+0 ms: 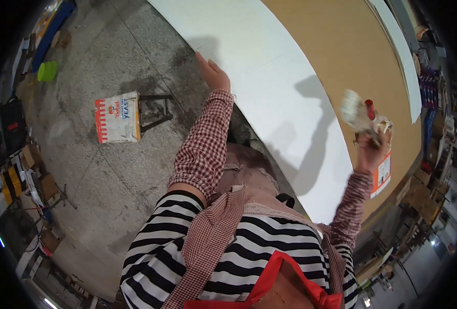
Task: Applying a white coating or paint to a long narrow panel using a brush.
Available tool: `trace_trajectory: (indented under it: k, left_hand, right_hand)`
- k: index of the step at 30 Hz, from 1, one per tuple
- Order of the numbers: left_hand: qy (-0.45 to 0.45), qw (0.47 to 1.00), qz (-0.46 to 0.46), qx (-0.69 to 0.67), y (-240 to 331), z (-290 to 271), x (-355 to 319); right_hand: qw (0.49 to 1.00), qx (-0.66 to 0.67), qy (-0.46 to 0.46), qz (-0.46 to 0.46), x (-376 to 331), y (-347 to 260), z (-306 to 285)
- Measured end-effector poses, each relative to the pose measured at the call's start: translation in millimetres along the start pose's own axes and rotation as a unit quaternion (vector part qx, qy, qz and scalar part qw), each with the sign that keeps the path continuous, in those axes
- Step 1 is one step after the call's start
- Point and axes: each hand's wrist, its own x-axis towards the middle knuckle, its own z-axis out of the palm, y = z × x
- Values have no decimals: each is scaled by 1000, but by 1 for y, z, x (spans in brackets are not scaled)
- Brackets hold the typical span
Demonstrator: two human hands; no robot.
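Note:
A long white panel [285,92] stretches diagonally in front of me. My left hand [214,75] is at its left edge, fingers stretched along the edge and thumb toward the white surface. Out to the right, my right hand [371,150] is closed around what looks like a brush with a pale, whitish head [350,109]; its handle is mostly hidden. Beside that hand are a small red cylindrical thing [369,109] and a crumpled, translucent-brown item [386,126] that I cannot make out. Brown board [352,56] lies beyond the white panel.
An orange and white label or packet [382,176] is by my right wrist. To the left, a stool [156,110] with a printed carton piece [118,118] stands on the concrete floor [120,56]. A green container [47,71] and clutter line the left side; more goods line the right.

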Motion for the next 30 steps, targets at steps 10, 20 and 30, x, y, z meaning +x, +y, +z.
trace_trajectory:
  k: [10, 20, 30]
  left_hand:
    - [15, 998, -44, 28, 3, -3, -3]
    - [12, 999, -44, 23, -17, 1, 0]
    - [11, 1000, 2, 7, -16, -4, -6]
  right_hand:
    - [891, -402, -176, -111, 40, 195, 198]
    - [804, -589, -62, -57, -68, 116, 35]
    - [741, -671, -14, -14, -81, 39, 13]
